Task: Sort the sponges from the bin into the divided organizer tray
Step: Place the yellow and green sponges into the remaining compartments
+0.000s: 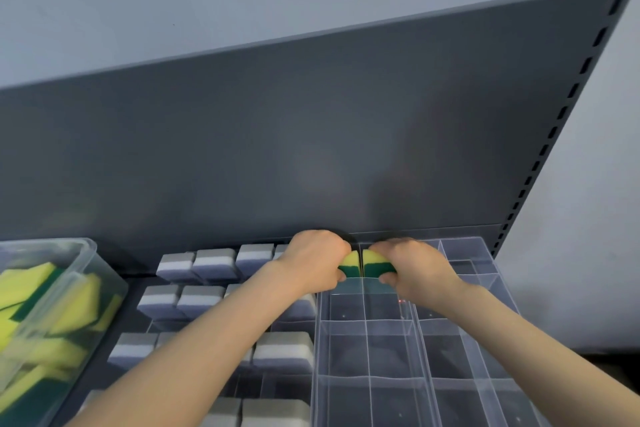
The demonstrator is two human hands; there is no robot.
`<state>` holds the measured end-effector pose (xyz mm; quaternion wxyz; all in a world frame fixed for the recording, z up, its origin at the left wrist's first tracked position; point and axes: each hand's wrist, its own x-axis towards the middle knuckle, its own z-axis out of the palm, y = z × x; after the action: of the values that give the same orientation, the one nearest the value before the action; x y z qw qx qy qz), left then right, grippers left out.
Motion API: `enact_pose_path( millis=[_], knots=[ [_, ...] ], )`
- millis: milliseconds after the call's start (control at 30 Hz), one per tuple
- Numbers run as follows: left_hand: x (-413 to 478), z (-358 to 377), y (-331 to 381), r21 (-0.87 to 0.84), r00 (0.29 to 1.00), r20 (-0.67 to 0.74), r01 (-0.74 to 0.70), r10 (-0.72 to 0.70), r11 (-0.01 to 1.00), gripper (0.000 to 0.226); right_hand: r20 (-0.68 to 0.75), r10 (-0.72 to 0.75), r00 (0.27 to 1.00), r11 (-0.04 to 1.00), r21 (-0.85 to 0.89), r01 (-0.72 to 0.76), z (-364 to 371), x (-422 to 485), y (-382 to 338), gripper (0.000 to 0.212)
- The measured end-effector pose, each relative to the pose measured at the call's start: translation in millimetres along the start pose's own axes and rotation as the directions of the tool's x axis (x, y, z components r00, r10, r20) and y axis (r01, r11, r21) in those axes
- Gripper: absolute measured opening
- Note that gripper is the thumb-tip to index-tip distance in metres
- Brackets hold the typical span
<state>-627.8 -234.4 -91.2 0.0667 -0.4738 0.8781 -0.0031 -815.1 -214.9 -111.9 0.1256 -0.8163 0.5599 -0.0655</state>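
Placing step — left hand (pixel 313 258) and right hand (pixel 412 265) each pinch sponge (pixel 349 263), pressing into adjacent cells at tray (pixel 485 350) far edge. Next — seat, release, return to bin (pixel 81 255).

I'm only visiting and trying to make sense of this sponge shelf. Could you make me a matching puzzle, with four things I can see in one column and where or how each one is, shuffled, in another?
Things
1. clear plastic bin
2. grey-and-white block sponges
3. left hand
4. dark grey metal back panel

Places or states
A. stands upright behind everything
B. grips a yellow-and-green sponge at the clear divided organizer tray
C. holds loose yellow-and-green sponges, far left
D. stand in rows between bin and tray

Pairs: 1-C, 2-D, 3-B, 4-A
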Motion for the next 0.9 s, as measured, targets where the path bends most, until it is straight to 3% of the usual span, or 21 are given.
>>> enact_pose_path(
  millis=[133, 300, 533, 900],
  knots=[
    [-10.1, -5.4, 0.3, -0.058, 1.000, -0.027, 0.006, -0.008, 0.998, 0.046, 0.003, -0.007, 1.000, 0.999, 0.037, 0.007, -11.1, -3.2, -1.6, 0.055],
    [-39.2, -24.0, -3.4, -0.117, 0.984, -0.159, 0.063, -0.081, 0.991, 0.055, -0.085, -0.035, 0.996, 0.998, 0.058, 0.040, -32.0, -11.2, -15.7, 0.061],
    [-125.7, -49.9, -31.2, -0.123, 0.929, -0.246, 0.254, -0.278, 0.959, 0.039, -0.182, -0.156, 0.971, 0.983, 0.071, 0.171, -50.5, -17.6, -83.8, 0.054],
    [-313.7, -33.4, -131.0, -0.017, 0.755, -0.116, 0.648, -0.646, 0.761, 0.027, -0.105, -0.193, 0.976, 0.981, -0.034, 0.190, -17.6, -18.1, -238.6, 0.041]
  ],
)
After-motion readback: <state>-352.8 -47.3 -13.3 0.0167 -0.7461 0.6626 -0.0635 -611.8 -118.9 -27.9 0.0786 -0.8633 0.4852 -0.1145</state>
